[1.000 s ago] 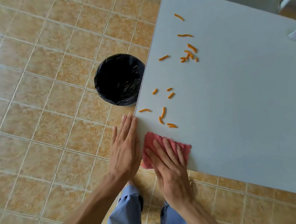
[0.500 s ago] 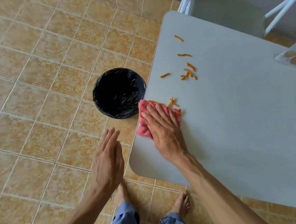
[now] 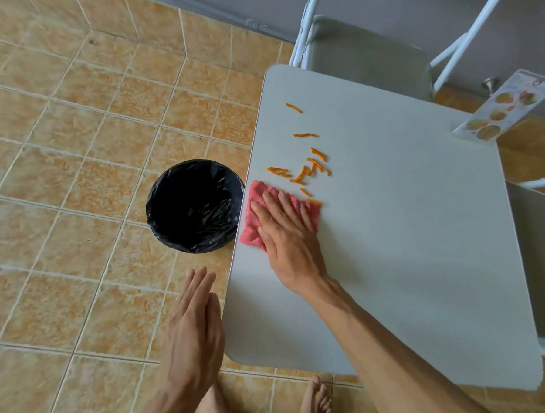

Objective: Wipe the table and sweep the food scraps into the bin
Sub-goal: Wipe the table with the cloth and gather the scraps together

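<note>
Black plastic lines the round bin [image 3: 195, 206], which stands on the tiled floor [image 3: 57, 154] just beside the left edge of the surface [image 3: 409, 246]; its inside is too dark to show any contents. On the pale grey surface, the right hand [image 3: 290, 237] lies flat on a pink cloth [image 3: 253, 220] at the left edge, fingers [image 3: 272, 206] spread and pressing down rather than gripping, with the cloth's left corner slightly over the edge toward the bin. Orange food scraps [image 3: 307, 169] lie scattered at twelve to one o'clock from the cloth, the nearest touching its far border, the farthest well apart near the surface's far left corner. The left hand [image 3: 192, 330] hangs open off the surface at seven o'clock from the cloth, fingers straight and close together, its edge just beside the surface's rim, holding nothing. A printed card [image 3: 506, 108] sits at the far right corner. Beyond the surface stands a grey folding chair [image 3: 367, 53] with white tubing against a grey wall. Bare toes show at the bottom, and the forearms are cut off by the frame.
</note>
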Demonstrator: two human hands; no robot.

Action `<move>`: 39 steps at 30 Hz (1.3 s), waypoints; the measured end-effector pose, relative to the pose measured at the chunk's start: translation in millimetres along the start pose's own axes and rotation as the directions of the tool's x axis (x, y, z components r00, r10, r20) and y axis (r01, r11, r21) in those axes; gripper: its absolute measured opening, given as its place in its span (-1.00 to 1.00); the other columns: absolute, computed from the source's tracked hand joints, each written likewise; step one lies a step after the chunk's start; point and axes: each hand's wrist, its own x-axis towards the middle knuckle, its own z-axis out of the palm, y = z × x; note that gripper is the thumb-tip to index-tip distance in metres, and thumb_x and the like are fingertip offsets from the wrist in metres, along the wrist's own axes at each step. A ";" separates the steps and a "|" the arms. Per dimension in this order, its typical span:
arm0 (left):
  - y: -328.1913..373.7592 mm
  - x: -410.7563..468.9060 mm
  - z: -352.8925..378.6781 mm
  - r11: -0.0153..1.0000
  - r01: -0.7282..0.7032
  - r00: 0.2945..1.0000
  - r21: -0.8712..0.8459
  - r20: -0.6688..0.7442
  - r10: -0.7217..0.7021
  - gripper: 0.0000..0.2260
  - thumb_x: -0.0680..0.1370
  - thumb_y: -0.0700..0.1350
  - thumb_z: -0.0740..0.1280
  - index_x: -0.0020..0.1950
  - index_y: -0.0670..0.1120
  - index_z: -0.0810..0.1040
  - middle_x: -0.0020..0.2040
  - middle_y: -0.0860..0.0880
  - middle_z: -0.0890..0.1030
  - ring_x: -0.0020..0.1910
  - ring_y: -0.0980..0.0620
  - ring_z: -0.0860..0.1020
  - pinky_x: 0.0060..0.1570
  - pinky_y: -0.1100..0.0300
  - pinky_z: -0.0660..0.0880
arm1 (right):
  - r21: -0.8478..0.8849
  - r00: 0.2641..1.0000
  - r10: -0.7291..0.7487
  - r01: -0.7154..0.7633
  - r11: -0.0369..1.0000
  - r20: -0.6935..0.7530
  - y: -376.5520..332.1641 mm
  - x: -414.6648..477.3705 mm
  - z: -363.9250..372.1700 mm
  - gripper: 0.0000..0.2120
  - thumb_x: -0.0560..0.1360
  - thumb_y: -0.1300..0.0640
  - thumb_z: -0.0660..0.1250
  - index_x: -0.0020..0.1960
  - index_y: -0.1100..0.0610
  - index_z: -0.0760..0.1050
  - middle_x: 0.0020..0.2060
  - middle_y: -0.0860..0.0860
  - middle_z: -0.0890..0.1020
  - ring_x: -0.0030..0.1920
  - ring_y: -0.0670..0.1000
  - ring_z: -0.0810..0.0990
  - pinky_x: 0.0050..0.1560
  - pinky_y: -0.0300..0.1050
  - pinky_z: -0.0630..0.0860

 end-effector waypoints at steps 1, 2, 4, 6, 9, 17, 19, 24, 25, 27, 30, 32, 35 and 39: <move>3.8 0.9 1.7 1.000 0.002 1.000 -0.001 0.000 -0.002 -0.62 0.65 -0.11 0.12 0.44 -0.08 0.45 0.50 0.08 0.35 0.54 0.21 0.15 0.47 0.11 0.24 | -0.006 1.000 -0.009 0.010 1.000 0.001 -5.1 -16.7 -0.2 -0.53 0.69 0.00 0.04 0.57 0.01 0.32 0.60 -0.01 0.26 0.63 0.07 0.15 0.59 0.17 0.08; 7.6 1.6 3.3 1.000 0.001 1.000 -0.004 0.003 -0.001 -0.63 0.65 -0.12 0.12 0.45 -0.08 0.45 0.51 0.09 0.34 0.55 0.21 0.14 0.47 0.14 0.22 | -0.014 1.000 -0.025 0.025 1.000 0.006 -8.3 -33.3 -1.0 -0.53 0.70 -0.01 0.05 0.59 -0.01 0.29 0.61 -0.02 0.24 0.64 0.07 0.11 0.60 0.19 0.09; 13.1 3.8 6.9 1.000 -0.019 1.000 -0.002 0.013 0.019 -0.61 0.66 -0.08 0.09 0.46 -0.07 0.42 0.51 0.10 0.31 0.55 0.22 0.13 0.49 0.16 0.18 | -0.035 0.997 -0.072 0.073 0.997 0.024 -9.4 -61.4 -5.0 -0.53 0.70 -0.04 0.07 0.60 -0.06 0.24 0.62 -0.02 0.20 0.65 0.07 0.06 0.61 0.21 0.08; 17.7 6.6 11.6 0.999 -0.048 0.999 0.009 0.015 0.048 -0.59 0.66 -0.03 0.04 0.47 -0.07 0.41 0.51 0.11 0.29 0.55 0.21 0.11 0.51 0.09 0.18 | -0.064 0.990 -0.127 0.130 0.989 0.059 -3.5 -77.6 -11.3 -0.52 0.69 -0.09 0.08 0.61 -0.13 0.21 0.63 -0.03 0.18 0.65 0.08 0.05 0.61 0.21 0.06; 26.9 14.8 20.4 0.997 -0.067 0.998 0.026 0.015 0.066 -0.58 0.65 -0.06 0.07 0.49 -0.10 0.38 0.53 0.09 0.26 0.56 0.17 0.10 0.50 -0.03 0.23 | -0.093 0.995 -0.079 0.084 0.992 0.058 13.1 -81.5 -17.5 -0.51 0.67 -0.17 0.09 0.59 -0.17 0.23 0.63 -0.03 0.19 0.64 0.08 0.07 0.61 0.20 0.04; 54.7 45.0 42.9 0.989 -0.133 0.991 0.068 -0.022 0.135 -0.54 0.64 -0.04 0.03 0.52 -0.13 0.33 0.57 0.00 0.22 0.59 0.14 0.01 0.52 -0.11 0.15 | -0.121 0.801 0.537 -0.580 0.806 -0.265 35.8 -54.9 -6.3 -0.53 0.66 -0.12 0.13 0.51 0.00 0.42 0.53 0.10 0.40 0.50 0.24 0.40 0.47 0.29 0.27; 68.4 59.6 49.6 0.986 -0.135 0.988 0.098 -0.055 0.141 -0.52 0.64 -0.05 0.00 0.55 -0.14 0.27 0.59 0.00 0.15 0.60 0.13 -0.05 0.57 -0.04 0.00 | -0.092 0.779 0.558 -0.602 0.793 -0.287 33.7 -34.5 -3.6 -0.53 0.66 -0.10 0.14 0.50 0.02 0.43 0.53 0.12 0.40 0.50 0.25 0.39 0.47 0.30 0.28; 101.3 105.5 80.4 0.979 -0.106 0.980 0.176 -0.147 0.132 -0.48 0.62 -0.08 -0.01 0.58 -0.19 0.13 0.62 -0.10 0.06 0.61 0.03 -0.12 0.55 0.02 -0.19 | -0.116 0.949 0.277 -0.295 0.948 -0.150 62.4 -16.4 -14.8 -0.51 0.71 -0.11 -0.01 0.58 -0.01 0.29 0.60 0.04 0.27 0.60 0.14 0.23 0.56 0.22 0.19; 104.2 114.0 87.9 0.977 -0.087 0.980 0.193 -0.158 0.119 -0.47 0.62 -0.09 0.00 0.58 -0.21 0.11 0.62 -0.12 0.05 0.61 0.00 -0.11 0.55 0.00 -0.20 | -0.113 0.969 0.214 -0.228 0.967 -0.122 71.0 -21.8 -20.3 -0.52 0.71 -0.09 0.00 0.59 0.00 0.28 0.61 0.03 0.25 0.61 0.12 0.21 0.56 0.21 0.18; 105.3 125.7 102.0 0.968 -0.047 0.981 0.245 -0.170 0.091 -0.46 0.61 -0.09 0.02 0.58 -0.23 0.09 0.62 -0.15 0.04 0.61 -0.05 -0.11 0.55 -0.07 -0.18 | -0.111 0.986 0.136 -0.146 0.983 -0.094 89.6 -40.7 -31.0 -0.53 0.71 -0.04 0.06 0.59 0.02 0.29 0.60 0.02 0.26 0.61 0.11 0.21 0.55 0.19 0.21; 101.6 127.7 115.6 0.914 -0.030 0.978 0.404 -0.179 0.111 -0.45 0.62 -0.06 0.00 0.57 -0.28 0.07 0.61 -0.19 0.02 0.61 -0.11 -0.10 0.55 -0.13 -0.14 | -0.123 0.965 0.216 -0.235 0.964 -0.151 127.6 -74.8 -45.7 -0.53 0.71 -0.05 0.02 0.54 0.08 0.38 0.56 0.07 0.34 0.57 0.15 0.30 0.48 0.25 0.33; 100.9 126.5 118.6 0.887 -0.035 0.977 0.460 -0.170 0.127 -0.45 0.64 -0.04 -0.03 0.58 -0.28 0.04 0.61 -0.20 0.00 0.61 -0.12 -0.12 0.55 -0.13 -0.12 | -0.132 0.905 0.371 -0.402 0.906 -0.209 151.3 -82.2 -51.5 -0.53 0.70 -0.03 0.03 0.52 0.13 0.41 0.55 0.13 0.36 0.53 0.21 0.36 0.44 0.29 0.35; 103.5 128.7 119.1 0.866 -0.026 0.979 0.499 -0.164 0.123 -0.45 0.64 -0.04 -0.04 0.58 -0.28 0.03 0.61 -0.21 -0.01 0.61 -0.12 -0.13 0.55 -0.13 -0.10 | -0.094 0.802 0.542 -0.578 0.811 -0.252 166.9 -50.6 -49.6 -0.53 0.67 0.01 0.07 0.50 0.13 0.42 0.54 0.17 0.36 0.50 0.27 0.39 0.47 0.30 0.30; 104.9 128.3 119.2 0.852 -0.008 0.983 0.524 -0.152 0.103 -0.45 0.64 -0.04 -0.04 0.58 -0.28 0.03 0.62 -0.21 -0.02 0.61 -0.12 -0.13 0.55 -0.14 -0.06 | -0.063 0.888 0.404 -0.426 0.902 -0.220 154.2 14.2 -41.7 -0.52 0.64 0.05 0.07 0.52 0.11 0.39 0.56 0.14 0.34 0.55 0.22 0.32 0.53 0.26 0.21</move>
